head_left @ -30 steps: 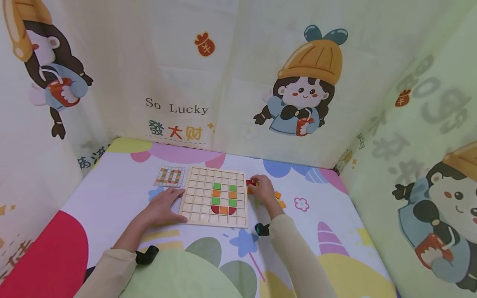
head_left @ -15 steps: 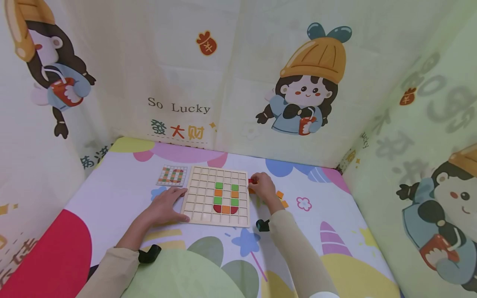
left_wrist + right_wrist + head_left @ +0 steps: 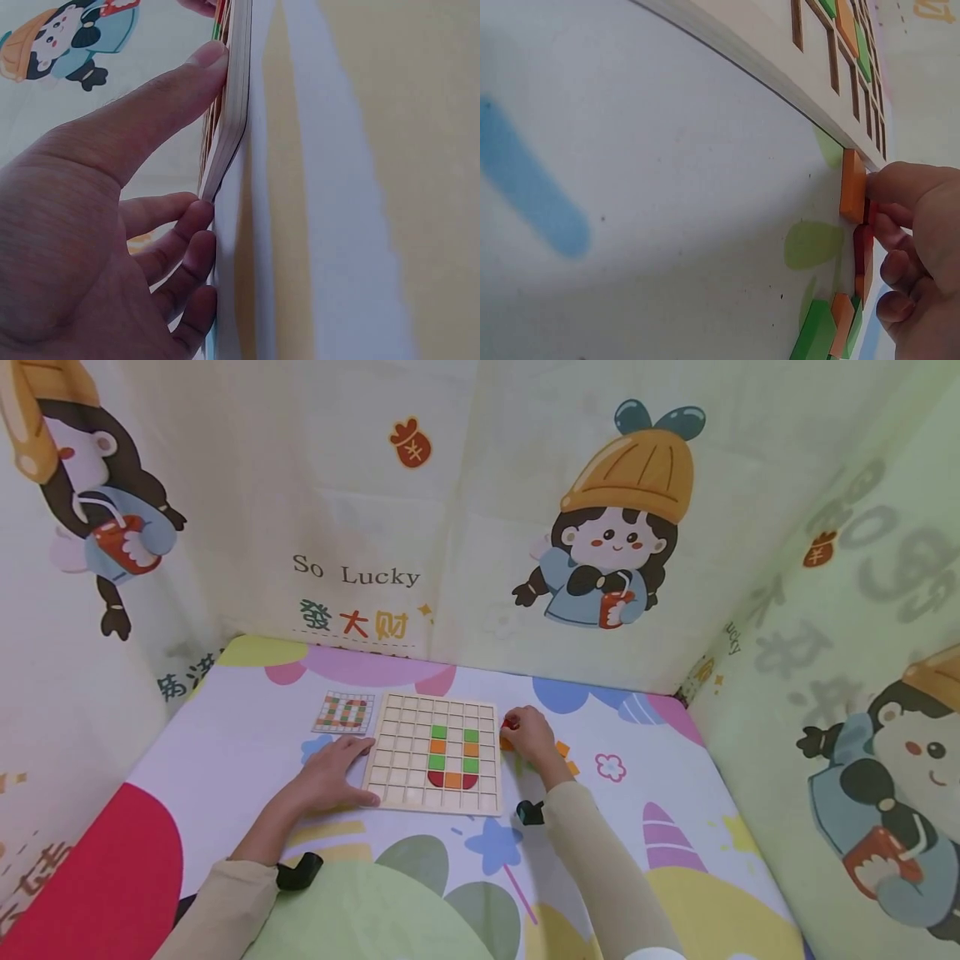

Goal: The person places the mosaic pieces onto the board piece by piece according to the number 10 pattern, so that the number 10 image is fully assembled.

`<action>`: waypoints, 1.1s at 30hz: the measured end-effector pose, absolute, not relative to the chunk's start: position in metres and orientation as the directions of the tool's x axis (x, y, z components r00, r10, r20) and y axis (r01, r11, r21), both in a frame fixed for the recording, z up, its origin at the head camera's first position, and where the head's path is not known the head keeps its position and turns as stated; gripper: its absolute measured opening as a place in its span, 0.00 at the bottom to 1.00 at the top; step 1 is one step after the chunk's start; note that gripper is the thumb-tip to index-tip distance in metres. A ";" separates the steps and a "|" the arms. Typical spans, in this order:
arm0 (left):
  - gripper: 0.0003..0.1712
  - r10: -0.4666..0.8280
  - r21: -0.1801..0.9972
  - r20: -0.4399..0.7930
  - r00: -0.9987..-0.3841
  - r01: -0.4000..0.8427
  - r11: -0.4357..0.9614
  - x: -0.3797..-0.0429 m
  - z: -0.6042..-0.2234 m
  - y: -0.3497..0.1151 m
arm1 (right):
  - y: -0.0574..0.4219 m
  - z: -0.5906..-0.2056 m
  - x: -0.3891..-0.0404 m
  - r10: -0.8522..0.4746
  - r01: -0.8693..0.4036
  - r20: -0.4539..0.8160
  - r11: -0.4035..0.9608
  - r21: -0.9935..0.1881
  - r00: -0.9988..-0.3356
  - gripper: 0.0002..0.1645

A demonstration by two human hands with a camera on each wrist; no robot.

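A square wooden grid board lies on the cloth, with green, orange and round-cornered red tiles forming a U in its right half. My left hand rests at its left edge, the straight thumb at the board's face and the other fingers loosely bent by the side. Just past the right edge, my right hand pinches a small red tile, partly hidden by the fingertips. An orange tile stands right beside those fingers, close to the board's side.
A printed pattern card lies left of the board. Several loose tiles, including a green one and orange ones, lie around and beyond the right hand. Printed curtains enclose the table at the back and sides.
The red tile at my right fingertips stuck out toward the board earlier and is now mostly covered by the fingers. The left hand and board stay in place; the head view shifts slightly.
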State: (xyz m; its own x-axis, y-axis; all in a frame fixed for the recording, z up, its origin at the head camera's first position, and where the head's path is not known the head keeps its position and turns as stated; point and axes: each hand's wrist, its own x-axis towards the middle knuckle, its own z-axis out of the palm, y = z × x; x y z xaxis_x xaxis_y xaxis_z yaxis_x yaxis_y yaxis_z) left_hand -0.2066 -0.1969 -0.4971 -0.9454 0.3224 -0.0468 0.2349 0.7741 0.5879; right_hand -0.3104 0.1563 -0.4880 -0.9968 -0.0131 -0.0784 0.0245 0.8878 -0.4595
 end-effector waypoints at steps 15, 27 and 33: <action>0.58 0.316 0.592 -0.042 -0.948 0.231 0.772 -0.205 -0.494 -0.196 | 0.154 -0.482 -0.312 0.016 0.047 -0.064 0.857 -0.514 -0.998 0.14; 0.58 0.311 0.583 -0.036 -0.950 0.233 0.778 -0.206 -0.495 -0.195 | 0.126 -0.484 -0.320 -0.086 -0.019 -0.090 0.819 -0.573 -0.992 0.15; 0.58 0.300 0.585 -0.053 -0.952 0.214 0.782 -0.203 -0.495 -0.195 | 0.116 -0.487 -0.320 -0.125 -0.041 -0.101 0.804 -0.593 -0.987 0.14</action>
State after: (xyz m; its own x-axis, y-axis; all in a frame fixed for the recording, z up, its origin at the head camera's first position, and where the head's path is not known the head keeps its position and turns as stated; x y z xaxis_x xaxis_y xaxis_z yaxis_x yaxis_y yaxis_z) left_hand -0.2026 -0.1946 -0.4953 -0.9524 0.3001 -0.0527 0.2143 0.7825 0.5846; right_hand -0.3201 0.1165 -0.4872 -0.9870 -0.1249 -0.1011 -0.0410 0.8040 -0.5932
